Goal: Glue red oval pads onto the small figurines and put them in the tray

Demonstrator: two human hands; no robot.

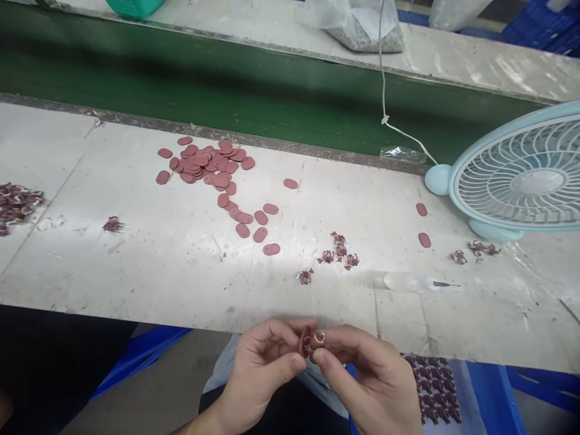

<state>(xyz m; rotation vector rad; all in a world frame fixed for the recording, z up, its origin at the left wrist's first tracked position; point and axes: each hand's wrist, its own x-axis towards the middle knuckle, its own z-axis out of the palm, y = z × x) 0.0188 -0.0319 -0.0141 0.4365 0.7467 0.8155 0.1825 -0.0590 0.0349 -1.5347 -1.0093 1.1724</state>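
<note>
On table (136, 266): disc pile (220, 164) back-left | figurine cluster (341, 249) between disc pile and fan (538, 181) | bottle (403, 281) front-left of fan

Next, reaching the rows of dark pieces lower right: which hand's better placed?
Likely the right hand: it's nearer the rows of dark pieces. The left hand sits farther off, holding a brown oval.

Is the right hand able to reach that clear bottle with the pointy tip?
Probably, yes: nothing seems to stand between the right hand and the clear bottle. But that hand pinches a small brown piece and might need to let go first.
</note>
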